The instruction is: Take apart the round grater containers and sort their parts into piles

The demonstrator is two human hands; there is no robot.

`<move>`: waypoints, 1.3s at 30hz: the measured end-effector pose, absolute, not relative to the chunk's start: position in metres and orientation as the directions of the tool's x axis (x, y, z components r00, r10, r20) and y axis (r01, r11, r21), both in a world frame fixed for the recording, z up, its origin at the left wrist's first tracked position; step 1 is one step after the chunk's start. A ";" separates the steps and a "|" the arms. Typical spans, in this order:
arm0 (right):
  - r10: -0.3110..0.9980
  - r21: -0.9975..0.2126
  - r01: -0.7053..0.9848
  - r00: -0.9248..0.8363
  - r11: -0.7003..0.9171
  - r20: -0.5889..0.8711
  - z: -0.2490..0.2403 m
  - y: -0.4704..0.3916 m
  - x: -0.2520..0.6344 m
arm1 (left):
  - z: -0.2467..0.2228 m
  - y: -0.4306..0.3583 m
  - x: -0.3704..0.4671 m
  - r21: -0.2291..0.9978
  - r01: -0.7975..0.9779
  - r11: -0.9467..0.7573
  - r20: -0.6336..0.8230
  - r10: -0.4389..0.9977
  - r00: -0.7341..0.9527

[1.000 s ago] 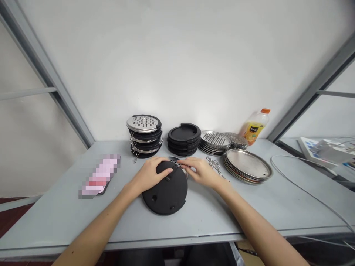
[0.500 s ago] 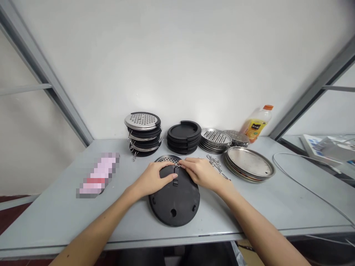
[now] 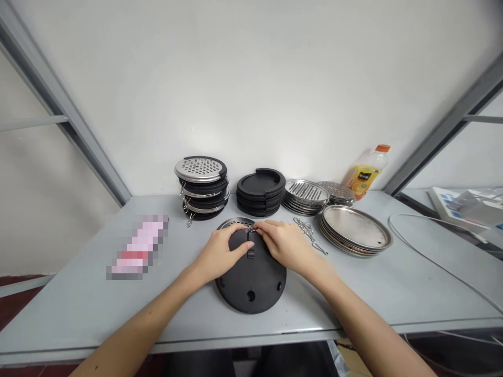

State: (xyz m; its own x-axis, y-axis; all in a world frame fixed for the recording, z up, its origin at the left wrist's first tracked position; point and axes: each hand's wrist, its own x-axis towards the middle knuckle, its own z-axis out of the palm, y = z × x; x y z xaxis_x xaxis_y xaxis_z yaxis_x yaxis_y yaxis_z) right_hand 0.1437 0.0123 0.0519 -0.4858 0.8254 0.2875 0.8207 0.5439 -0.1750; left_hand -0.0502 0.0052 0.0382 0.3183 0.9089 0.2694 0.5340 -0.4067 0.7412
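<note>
A round black plastic plate (image 3: 251,280) with a slotted strip and small holes lies near the front of the table. My left hand (image 3: 220,254) grips its upper left side, thumb on its face and index finger reaching to the top. At the plate's upper edge, my right hand (image 3: 285,238) pinches a small metal clip (image 3: 251,229), mostly covered by fingers. Behind the plate shows part of a perforated metal disc (image 3: 231,222). To the right of my right hand, several loose metal clips (image 3: 308,230) lie in a heap.
Along the wall stand assembled grater discs with clips (image 3: 201,168), black round plates (image 3: 259,184), slotted metal discs (image 3: 306,192) and plain metal lids (image 3: 356,228). A juice bottle (image 3: 365,175) stands behind them. A blurred pink object (image 3: 143,241) lies left; a white cable (image 3: 432,262) runs right.
The view has shifted slightly. The black plate sits a little farther right and up in the picture, and both hands keep their hold around the clip at its top edge.
</note>
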 end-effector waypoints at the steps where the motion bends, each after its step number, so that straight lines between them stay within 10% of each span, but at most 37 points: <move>1: 0.829 -0.143 0.835 -0.477 0.531 0.291 0.051 0.011 0.142 | 0.037 0.005 -0.049 0.735 0.540 -0.409 0.279 0.909 0.310; 39: 0.763 0.237 0.755 -0.642 0.611 0.079 0.061 0.024 0.121 | 0.034 0.003 -0.049 0.730 0.617 -0.295 0.198 0.955 0.222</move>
